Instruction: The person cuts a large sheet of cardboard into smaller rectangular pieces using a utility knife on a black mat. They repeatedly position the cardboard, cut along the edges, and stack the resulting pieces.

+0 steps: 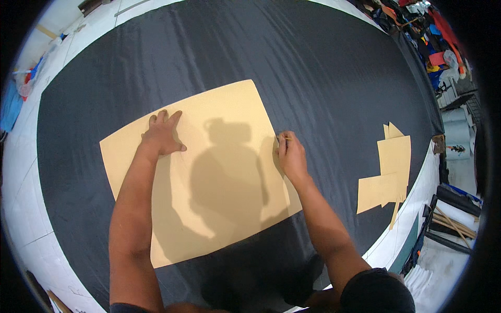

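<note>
We have a large tan sheet (209, 172) lying askew on a black sheet (323, 78), a little left of the middle of the view, its top right corner pointing away from us. Our left hand (163, 136) rests on the tan sheet near its far edge, palm down, with the fingers and thumb spread wide and nothing held in them. Our right hand (292, 156) is at the sheet's right-hand edge, its fingers curled and drawn together with the thumb around a small thin item (287, 139); too little of it shows for us to tell what it is. The shadow of our head and upper body falls across the tan sheet between our forearms. Well apart to the right, near the black sheet's edge, we see several smaller tan pieces (395, 154) overlapping one another, with a narrow tan strip (394, 216) sticking out at their near end. Pale flooring (31, 208) shows beyond the black sheet on our left. At the far right we have a jumble of coloured items (436, 44) and, nearer us, some wooden sticks (453, 224).
</note>
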{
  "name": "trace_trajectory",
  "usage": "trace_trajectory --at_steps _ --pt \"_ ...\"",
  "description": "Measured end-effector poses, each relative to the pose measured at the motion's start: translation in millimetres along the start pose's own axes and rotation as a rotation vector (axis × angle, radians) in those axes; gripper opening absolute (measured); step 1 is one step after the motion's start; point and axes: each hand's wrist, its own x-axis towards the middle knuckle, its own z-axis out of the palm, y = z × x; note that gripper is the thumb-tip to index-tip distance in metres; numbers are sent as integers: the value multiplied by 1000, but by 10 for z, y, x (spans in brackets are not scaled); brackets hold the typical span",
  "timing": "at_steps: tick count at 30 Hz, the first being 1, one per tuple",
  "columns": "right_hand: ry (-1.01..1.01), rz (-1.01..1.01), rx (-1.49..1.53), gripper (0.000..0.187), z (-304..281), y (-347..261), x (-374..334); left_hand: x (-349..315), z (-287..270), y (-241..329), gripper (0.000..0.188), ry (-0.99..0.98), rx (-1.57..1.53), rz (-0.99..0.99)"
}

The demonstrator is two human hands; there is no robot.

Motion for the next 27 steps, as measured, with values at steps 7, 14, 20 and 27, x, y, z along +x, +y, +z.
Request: trace_trajectory --at_steps 7,14,20,27 --pt "8 -5 -12 18 -147 -18 -214 -2 24 30 115 15 -7 -10" --pt "13 74 -22 17 -350 160 -807 -37 75 64 116 51 17 -49" --pt "16 180 4 19 -410 160 -995 -23 89 25 118 53 -1 -16" --pt "55 192 -17 20 -534 305 -1441 -54 48 98 117 43 27 -33"
